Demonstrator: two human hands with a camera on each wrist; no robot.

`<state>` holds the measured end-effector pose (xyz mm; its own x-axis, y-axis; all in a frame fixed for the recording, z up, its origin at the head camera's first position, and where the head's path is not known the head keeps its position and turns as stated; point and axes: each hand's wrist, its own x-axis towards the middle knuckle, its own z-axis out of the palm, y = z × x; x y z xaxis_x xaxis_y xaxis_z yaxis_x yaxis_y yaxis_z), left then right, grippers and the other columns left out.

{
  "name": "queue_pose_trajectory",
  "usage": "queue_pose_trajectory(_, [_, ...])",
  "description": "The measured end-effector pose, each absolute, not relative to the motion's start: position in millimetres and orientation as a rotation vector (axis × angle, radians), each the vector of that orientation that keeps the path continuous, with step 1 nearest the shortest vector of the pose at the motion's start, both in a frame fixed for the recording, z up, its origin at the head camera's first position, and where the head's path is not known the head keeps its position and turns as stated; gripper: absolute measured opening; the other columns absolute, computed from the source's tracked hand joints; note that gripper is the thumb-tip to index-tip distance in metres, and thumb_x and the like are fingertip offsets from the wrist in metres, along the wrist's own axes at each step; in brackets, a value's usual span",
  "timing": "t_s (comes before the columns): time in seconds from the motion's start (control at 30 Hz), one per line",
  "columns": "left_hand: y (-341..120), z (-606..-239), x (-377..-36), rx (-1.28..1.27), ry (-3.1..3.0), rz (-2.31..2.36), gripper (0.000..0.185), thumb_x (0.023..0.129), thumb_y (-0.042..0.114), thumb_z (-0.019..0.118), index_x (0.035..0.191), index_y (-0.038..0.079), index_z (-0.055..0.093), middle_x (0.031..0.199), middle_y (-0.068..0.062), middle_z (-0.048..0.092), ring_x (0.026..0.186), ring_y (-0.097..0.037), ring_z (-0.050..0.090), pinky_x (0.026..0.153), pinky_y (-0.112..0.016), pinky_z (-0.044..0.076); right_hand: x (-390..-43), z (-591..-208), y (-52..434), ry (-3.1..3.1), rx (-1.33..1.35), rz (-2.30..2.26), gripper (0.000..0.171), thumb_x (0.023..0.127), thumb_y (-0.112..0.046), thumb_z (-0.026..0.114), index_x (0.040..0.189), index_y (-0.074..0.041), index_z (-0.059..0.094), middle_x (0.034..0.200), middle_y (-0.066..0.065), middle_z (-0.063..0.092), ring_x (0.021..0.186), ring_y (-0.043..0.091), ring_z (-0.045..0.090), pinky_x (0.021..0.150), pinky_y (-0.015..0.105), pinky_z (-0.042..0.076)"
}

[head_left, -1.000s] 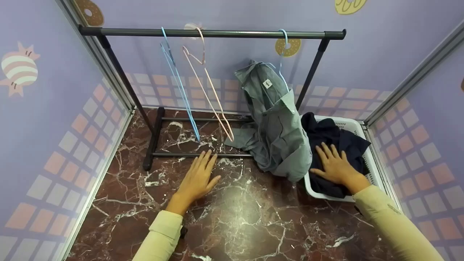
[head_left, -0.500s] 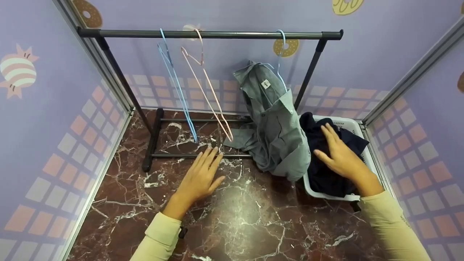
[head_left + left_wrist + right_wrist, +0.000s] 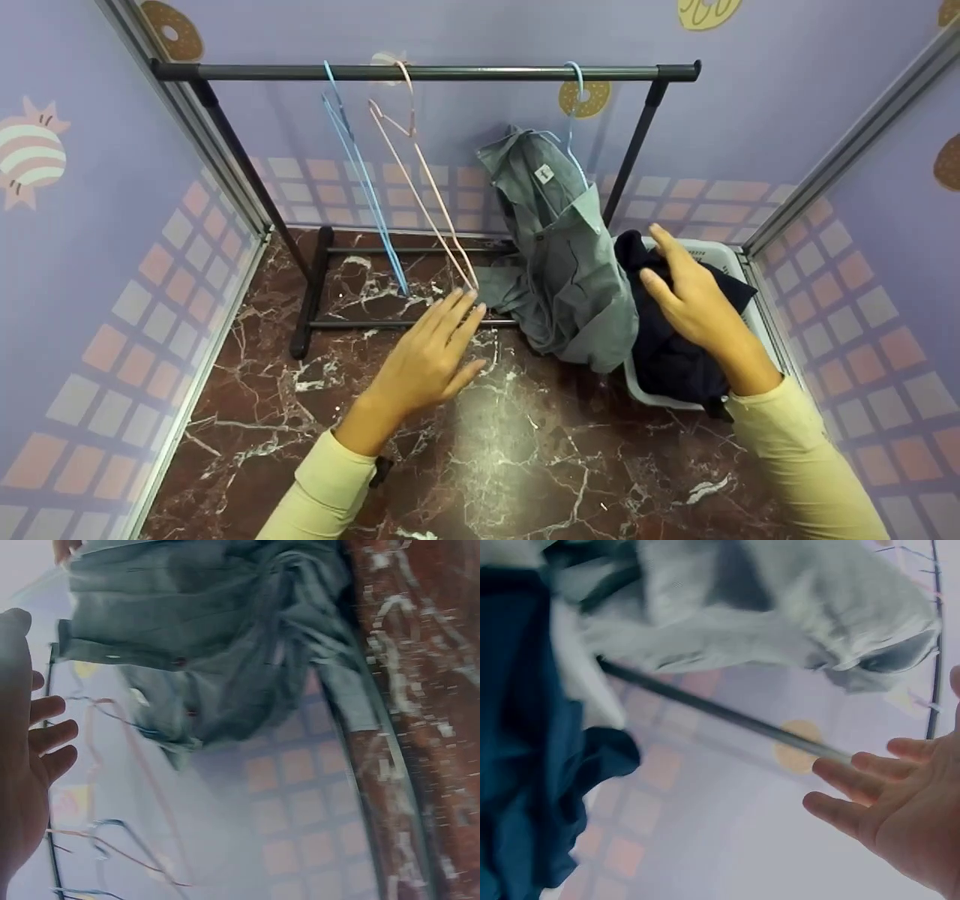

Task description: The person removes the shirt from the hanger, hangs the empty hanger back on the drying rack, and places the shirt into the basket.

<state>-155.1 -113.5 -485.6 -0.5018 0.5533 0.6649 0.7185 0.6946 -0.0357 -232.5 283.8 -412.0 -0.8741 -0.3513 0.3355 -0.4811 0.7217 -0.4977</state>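
A grey-green shirt [image 3: 570,277] hangs from a light blue hanger [image 3: 576,112] at the right part of the rack, one shoulder off the hanger and its lower part slumping low. My left hand [image 3: 427,360], fingers extended, is left of the shirt, its fingertips overlapping the low end of a pink hanger [image 3: 431,187] in the head view. My right hand [image 3: 697,300] is over the dark navy garment [image 3: 667,360] in the white basket [image 3: 724,255], thumb spread from the fingers. In the right wrist view that palm [image 3: 922,810] is bare, with nothing in it.
The black clothes rack [image 3: 480,73] stands against the back wall, its base bars on the brown marble floor [image 3: 480,465]. Blue hangers [image 3: 367,195] hang at its left. Patterned walls [image 3: 75,300] close in both sides.
My right hand has lifted off the navy garment, turning its palm inward toward the shirt. My left hand has shifted slightly right and up. Shirt and hangers stay put on the rack.
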Motion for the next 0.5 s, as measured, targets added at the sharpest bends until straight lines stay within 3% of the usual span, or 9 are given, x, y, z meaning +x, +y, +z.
queue_pose_trajectory(0.1, [-112.5,-468.4,-159.0,-0.968,-2.225,-0.316,0.065,0.106,0.044,0.05,0.149,-0.005,0.047,0.154,-0.027,0.047,0.143,-0.043,0.047,0.122,-0.05,0.037,-232.6,-401.5,272.3,-2.696,0.648,0.898,0.058,0.109,-0.029,0.051,0.162,-0.013,0.033,0.163,0.017,0.041,0.142,0.044,0.048,0.12,0.062,0.033])
queue_pose_trajectory(0.3, [-114.4,-441.6,-177.3,-0.947,-2.218,-0.304,0.066,0.108,0.045,0.043,0.149,-0.007,0.045,0.155,-0.028,0.045,0.143,-0.044,0.046,0.123,-0.05,0.035,-237.1,-380.9,255.8,-2.716,0.602,0.941,0.061,0.11,-0.038,0.047,0.162,-0.009,0.033,0.162,0.02,0.041,0.143,0.044,0.047,0.121,0.062,0.031])
queue_pose_trajectory(0.5, [-117.5,-415.6,-194.5,-0.943,-2.272,-0.339,0.065,0.106,0.039,0.051,0.153,-0.005,0.041,0.157,-0.025,0.043,0.147,-0.041,0.042,0.127,-0.047,0.029,-251.4,-362.2,241.1,-2.742,0.52,0.952,0.062,0.109,-0.043,0.047,0.159,-0.008,0.038,0.161,0.019,0.043,0.141,0.044,0.049,0.119,0.061,0.036])
